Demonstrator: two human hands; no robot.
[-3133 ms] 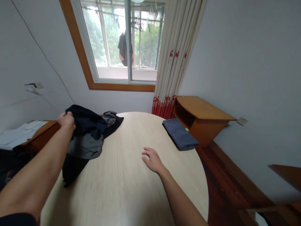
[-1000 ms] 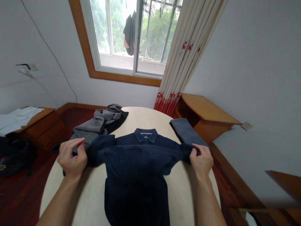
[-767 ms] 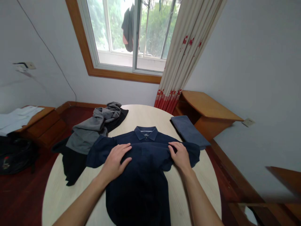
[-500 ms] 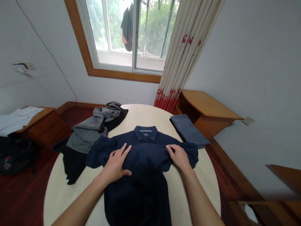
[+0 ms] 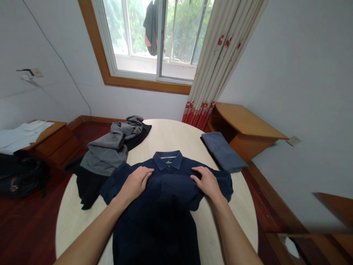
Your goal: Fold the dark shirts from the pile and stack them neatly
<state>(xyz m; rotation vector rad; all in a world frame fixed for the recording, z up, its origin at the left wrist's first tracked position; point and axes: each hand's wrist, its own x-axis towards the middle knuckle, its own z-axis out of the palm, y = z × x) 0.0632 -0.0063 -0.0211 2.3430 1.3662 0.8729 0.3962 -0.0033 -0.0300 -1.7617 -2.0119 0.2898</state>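
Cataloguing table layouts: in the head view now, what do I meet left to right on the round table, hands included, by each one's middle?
Crumpled gray garment, left hand, navy polo shirt's collar, right hand, folded blue-gray garment.

The shirt (image 5: 165, 206) lies on the table (image 5: 171, 136), clothes pile (image 5: 106, 151) left, folded cloth (image 5: 224, 152) right.

Navy polo shirt (image 5: 161, 209) — front up, collar (image 5: 177, 161) farthest; spread, lightly rumpled, across the pale table (image 5: 172, 134).
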